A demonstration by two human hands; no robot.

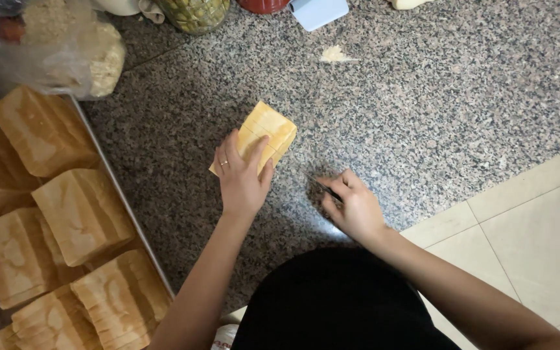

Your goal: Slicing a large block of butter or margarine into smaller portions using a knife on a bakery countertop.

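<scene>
Nearest the viewer: black garment, soft matte fabric, lower centre. Beside it, pale square floor tiles (539,246) with thin grout lines, lower right.

Right hand (352,206): curled narrowly about a slim dark tool (325,188), knuckles resting on the counter; the tool's kind cannot be told.

Left hand (241,175): laid flat, fingers spread over the near end of the bread block, a ring on one finger; pressing down, not clasping.

Bread block (268,133): square-sectioned, pale yellow, crustless, soft crumb, scored by cut lines into small squares. It lies on the counter at centre, just left of the right hand, well apart from the tray.

Counter (422,97): speckled grey-brown granite, polished.

Metal tray (124,201): left edge, thin raised rim, holding sliced loaves (85,214), tan-crusted, rectangular, packed close together.

Crumb scrap (335,54): small pale heap on the granite beyond the block.

Far edge, left to right: clear plastic bag (66,45), crinkled, holding coarse beige crumbs; glass jar (196,13) with green-yellow contents; red round vessel (264,5), partly cut off; light blue rectangular box (319,11), smooth, rounded corners.
</scene>
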